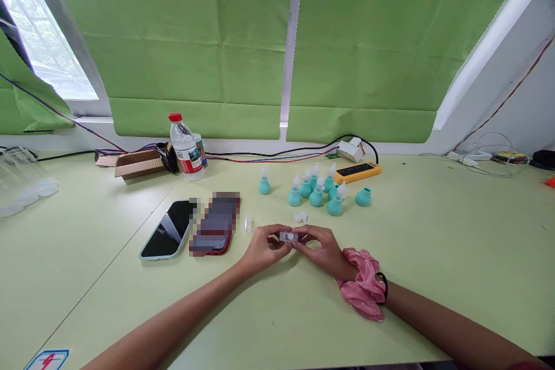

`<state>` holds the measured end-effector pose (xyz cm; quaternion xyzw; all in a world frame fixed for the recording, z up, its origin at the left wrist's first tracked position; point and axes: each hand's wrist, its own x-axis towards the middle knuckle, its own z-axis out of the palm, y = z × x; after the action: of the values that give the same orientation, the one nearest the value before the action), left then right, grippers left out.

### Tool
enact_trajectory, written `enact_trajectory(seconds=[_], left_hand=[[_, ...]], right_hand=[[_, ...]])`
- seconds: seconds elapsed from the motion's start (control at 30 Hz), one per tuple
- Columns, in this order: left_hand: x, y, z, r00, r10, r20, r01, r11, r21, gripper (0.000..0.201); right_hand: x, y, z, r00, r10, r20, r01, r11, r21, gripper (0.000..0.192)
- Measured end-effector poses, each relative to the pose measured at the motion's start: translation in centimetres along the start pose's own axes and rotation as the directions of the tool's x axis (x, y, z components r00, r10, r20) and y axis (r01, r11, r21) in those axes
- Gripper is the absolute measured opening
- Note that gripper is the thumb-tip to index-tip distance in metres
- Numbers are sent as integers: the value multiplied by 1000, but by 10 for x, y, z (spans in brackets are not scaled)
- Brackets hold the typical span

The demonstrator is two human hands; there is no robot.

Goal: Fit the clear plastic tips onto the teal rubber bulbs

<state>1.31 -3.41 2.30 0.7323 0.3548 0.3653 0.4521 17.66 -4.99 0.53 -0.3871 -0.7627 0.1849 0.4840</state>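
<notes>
Between my two hands, just above the table, is a small clear plastic piece (288,237) with a whitish part inside. My left hand (267,247) pinches its left end with thumb and fingers. Its right end is in the pinch of my right hand (319,248), whose wrist wears a pink scrunchie (363,284) and a dark band. Small white pieces (300,217) lie just beyond my fingers. A clear small cylinder (248,224) stands to the left. Farther back is a group of turquoise bulbs (316,196), several with clear pointed tips; one turquoise bulb (363,197) has no tip.
Two phones, one pale-edged (167,231) and one red-edged (217,225), lie left. Behind them stand a red-capped bottle (187,147), a can and an open cardboard box (139,165). A yellow power strip (358,172) and cables run along the back. Clear plastic containers (26,185) lie far left.
</notes>
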Motion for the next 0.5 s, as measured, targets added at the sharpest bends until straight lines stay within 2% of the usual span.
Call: enact_trajectory(seconds=[0.33, 0.5], left_hand=[[-1, 0, 1, 1000, -22, -9, 22, 999, -28, 30], [1, -4, 1, 999, -38, -1, 38, 993, -112, 33]], right_hand=[[-1, 1, -1, 999, -27, 25, 27, 999, -18, 17], [-1, 3, -1, 999, -38, 21, 38, 999, -16, 16]])
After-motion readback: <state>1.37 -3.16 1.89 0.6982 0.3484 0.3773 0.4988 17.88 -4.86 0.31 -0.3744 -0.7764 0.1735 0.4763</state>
